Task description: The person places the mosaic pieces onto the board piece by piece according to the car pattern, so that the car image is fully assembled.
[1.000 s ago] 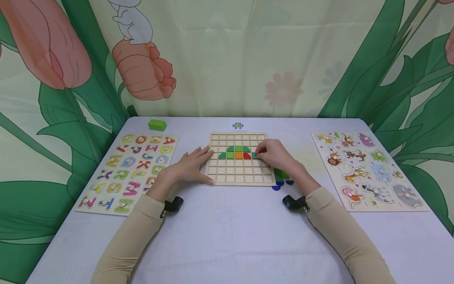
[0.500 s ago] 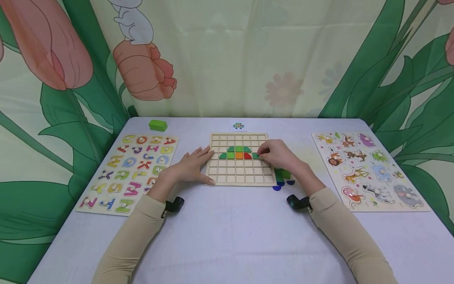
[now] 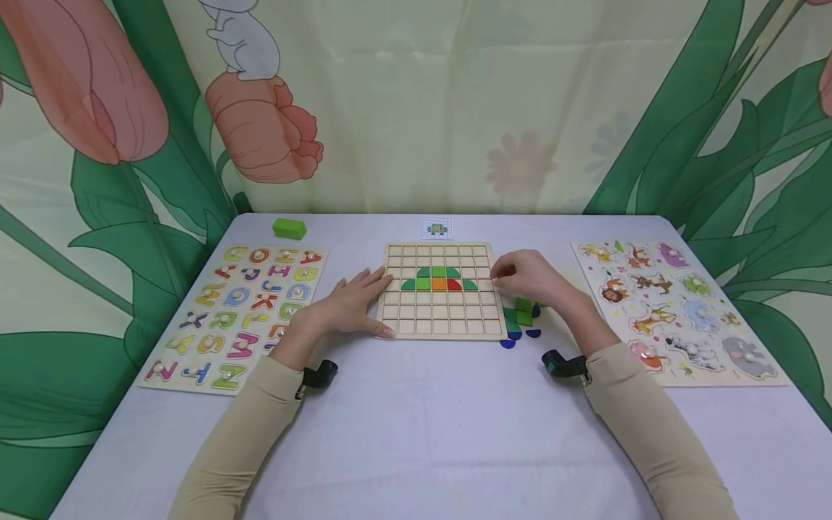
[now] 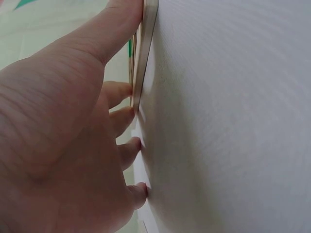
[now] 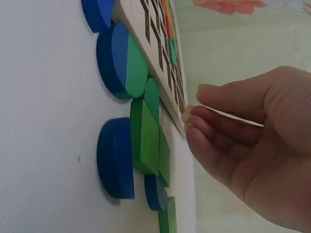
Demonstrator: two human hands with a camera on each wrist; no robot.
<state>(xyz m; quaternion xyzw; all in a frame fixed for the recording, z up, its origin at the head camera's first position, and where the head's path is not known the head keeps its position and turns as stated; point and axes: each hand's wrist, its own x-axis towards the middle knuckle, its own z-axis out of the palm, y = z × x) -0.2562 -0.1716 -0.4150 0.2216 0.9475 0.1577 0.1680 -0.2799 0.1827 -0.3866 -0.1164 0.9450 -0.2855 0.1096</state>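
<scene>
A wooden grid board (image 3: 442, 336) lies mid-table, with green pieces, an orange square (image 3: 439, 284) and a red rounded piece (image 3: 453, 285) set in its cells. At the right end of that row sits a green rounded piece (image 3: 469, 285). My left hand (image 3: 351, 303) rests spread at the board's left edge, thumb (image 4: 112, 34) and fingertips against its side. Past the right edge hovers my right hand (image 3: 533, 278), fingers loosely curled, thumb apart from them, nothing between. Below it lie green blocks (image 5: 146, 141) and blue half-round blocks (image 5: 115, 160).
A letter puzzle board (image 3: 214, 303) lies at left, an animal puzzle board (image 3: 669, 339) at right. Behind the grid board is a small pattern card (image 3: 437, 229). A green block (image 3: 289, 229) stands at the back left. A printed curtain (image 3: 416, 108) hangs behind the table.
My right hand has let go of the green rounded piece, which stays in the row, and has moved right off the board, uncovering more loose blocks. The left hand has stayed put.
</scene>
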